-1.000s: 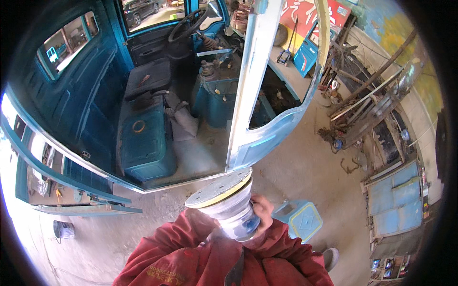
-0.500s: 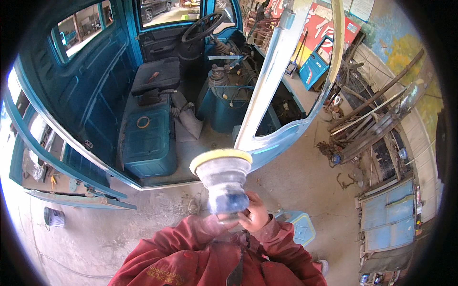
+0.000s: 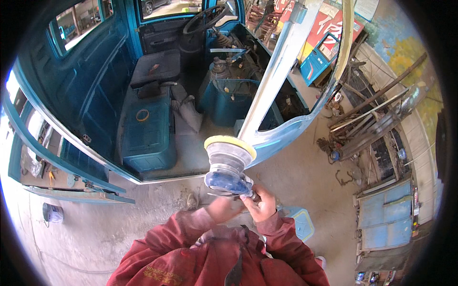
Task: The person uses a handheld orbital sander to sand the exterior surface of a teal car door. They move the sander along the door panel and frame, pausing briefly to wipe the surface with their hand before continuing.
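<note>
A round orbital sander [image 3: 228,164] with a blue body, a grey skirt and a yellow-rimmed pad is held up in front of my chest, pad upward and away from me. My right hand [image 3: 262,205] is closed around the fitting at its rear right end, thumb pressed to it. Just under the body, beside the thin metal lever, is my left hand [image 3: 223,209]; its fingers are smeared by motion. Beyond the pad stands the cab's pale, sanded door pillar [image 3: 276,71], with a gap I cannot judge.
The open blue truck cab has a black seat [image 3: 156,69], a steering wheel [image 3: 205,20] and a tape roll [image 3: 142,115] on a blue box. A step stool [image 3: 300,224] stands by my right arm. Poles and scrap [image 3: 377,114] lie right; a bucket [image 3: 53,213] sits left.
The sander has shifted slightly right and up and turned, so its blue body and lever show more clearly. My left hand has moved a little down, off the blurred body.
</note>
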Demonstrator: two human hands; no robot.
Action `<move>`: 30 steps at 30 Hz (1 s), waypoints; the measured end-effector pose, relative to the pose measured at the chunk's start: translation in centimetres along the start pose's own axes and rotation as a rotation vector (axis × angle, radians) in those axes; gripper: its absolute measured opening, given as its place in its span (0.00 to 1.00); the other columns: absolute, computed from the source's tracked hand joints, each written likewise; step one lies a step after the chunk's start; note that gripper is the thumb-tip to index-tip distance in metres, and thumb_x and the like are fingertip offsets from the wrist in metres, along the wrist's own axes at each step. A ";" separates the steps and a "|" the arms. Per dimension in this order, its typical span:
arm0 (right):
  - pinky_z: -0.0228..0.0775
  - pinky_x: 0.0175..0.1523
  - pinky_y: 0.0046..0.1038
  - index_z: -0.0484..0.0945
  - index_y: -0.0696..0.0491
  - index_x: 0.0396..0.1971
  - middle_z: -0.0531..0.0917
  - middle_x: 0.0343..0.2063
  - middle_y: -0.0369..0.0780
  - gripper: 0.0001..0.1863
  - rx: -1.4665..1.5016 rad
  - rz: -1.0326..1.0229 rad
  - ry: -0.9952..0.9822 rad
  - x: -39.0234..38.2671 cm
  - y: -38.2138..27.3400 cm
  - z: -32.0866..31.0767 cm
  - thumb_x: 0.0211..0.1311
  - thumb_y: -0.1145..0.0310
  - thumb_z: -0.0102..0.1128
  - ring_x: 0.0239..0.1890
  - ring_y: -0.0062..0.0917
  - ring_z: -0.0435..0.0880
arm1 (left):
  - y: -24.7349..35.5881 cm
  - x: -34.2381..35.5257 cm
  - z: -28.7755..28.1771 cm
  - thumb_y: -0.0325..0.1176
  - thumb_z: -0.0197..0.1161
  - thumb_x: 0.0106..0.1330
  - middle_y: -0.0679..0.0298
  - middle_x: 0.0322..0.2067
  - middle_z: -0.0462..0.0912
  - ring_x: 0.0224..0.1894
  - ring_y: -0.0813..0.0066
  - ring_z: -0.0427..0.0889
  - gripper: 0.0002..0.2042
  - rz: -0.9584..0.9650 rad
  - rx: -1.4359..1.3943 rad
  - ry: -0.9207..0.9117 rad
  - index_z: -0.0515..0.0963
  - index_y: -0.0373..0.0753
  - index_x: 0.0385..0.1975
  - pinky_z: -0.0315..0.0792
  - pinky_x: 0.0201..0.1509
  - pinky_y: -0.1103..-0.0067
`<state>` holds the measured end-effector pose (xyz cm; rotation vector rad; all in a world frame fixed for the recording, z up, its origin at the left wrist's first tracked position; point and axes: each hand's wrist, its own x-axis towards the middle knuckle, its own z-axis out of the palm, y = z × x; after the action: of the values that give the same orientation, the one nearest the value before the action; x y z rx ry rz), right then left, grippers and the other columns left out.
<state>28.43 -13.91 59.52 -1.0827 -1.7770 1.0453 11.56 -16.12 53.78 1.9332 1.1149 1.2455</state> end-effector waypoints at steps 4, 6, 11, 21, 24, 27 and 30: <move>0.72 0.32 0.31 0.79 0.58 0.36 0.82 0.31 0.43 0.12 -0.332 -0.098 0.083 -0.3 1.2 0.0 0.53 0.72 0.71 0.24 0.31 0.79 | 0.3 -0.7 -4.9 0.31 0.71 0.62 0.61 0.38 0.86 0.44 0.62 0.86 0.16 -0.714 -0.914 0.340 0.80 0.33 0.48 0.78 0.49 0.73; 0.73 0.32 0.32 0.79 0.57 0.36 0.81 0.30 0.44 0.13 -0.450 -0.169 0.135 -0.7 2.0 0.6 0.50 0.73 0.72 0.24 0.36 0.80 | 1.0 -1.1 -5.2 0.38 0.66 0.67 0.61 0.40 0.86 0.44 0.62 0.86 0.17 -0.661 -0.998 0.428 0.78 0.34 0.50 0.78 0.50 0.73; 0.75 0.34 0.35 0.80 0.56 0.37 0.83 0.32 0.46 0.14 -0.549 -0.109 0.123 -1.9 3.3 2.4 0.50 0.70 0.73 0.28 0.39 0.83 | 0.6 -1.7 -4.1 0.44 0.63 0.69 0.58 0.45 0.80 0.44 0.72 0.81 0.25 -0.627 -0.755 0.510 0.69 0.31 0.57 0.80 0.46 0.76; 0.72 0.37 0.27 0.80 0.56 0.46 0.81 0.30 0.35 0.25 0.426 0.918 -0.554 -3.9 7.8 0.7 0.72 0.46 0.55 0.32 0.20 0.78 | -3.5 -3.2 -1.2 0.42 0.68 0.60 0.64 0.32 0.80 0.36 0.79 0.78 0.19 -0.702 -0.554 0.479 0.76 0.32 0.41 0.74 0.40 0.77; 0.71 0.44 0.26 0.81 0.57 0.48 0.81 0.36 0.34 0.26 0.425 0.828 -0.618 -5.7 11.5 1.3 0.73 0.46 0.52 0.38 0.17 0.76 | -4.9 -3.5 -0.6 0.44 0.73 0.55 0.58 0.33 0.82 0.36 0.76 0.80 0.25 -0.802 -0.450 0.423 0.75 0.29 0.42 0.76 0.41 0.76; 0.72 0.42 0.26 0.81 0.57 0.45 0.82 0.35 0.34 0.25 0.096 0.878 -0.759 -6.9 13.9 0.9 0.73 0.47 0.53 0.35 0.18 0.77 | -6.6 -3.5 -0.3 0.45 0.73 0.54 0.56 0.33 0.83 0.35 0.74 0.81 0.26 -0.836 -0.514 0.431 0.75 0.28 0.42 0.77 0.41 0.75; 0.71 0.39 0.27 0.81 0.59 0.44 0.82 0.32 0.35 0.27 0.078 0.967 -0.710 -7.4 14.0 0.7 0.72 0.46 0.54 0.35 0.20 0.78 | -8.8 -3.4 0.1 0.46 0.72 0.55 0.57 0.31 0.83 0.34 0.72 0.81 0.26 -0.918 -0.603 0.442 0.76 0.28 0.42 0.77 0.39 0.74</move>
<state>34.03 -16.80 44.98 -1.7185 -1.6584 2.2803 8.02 -14.85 45.18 0.5676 1.3848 1.2533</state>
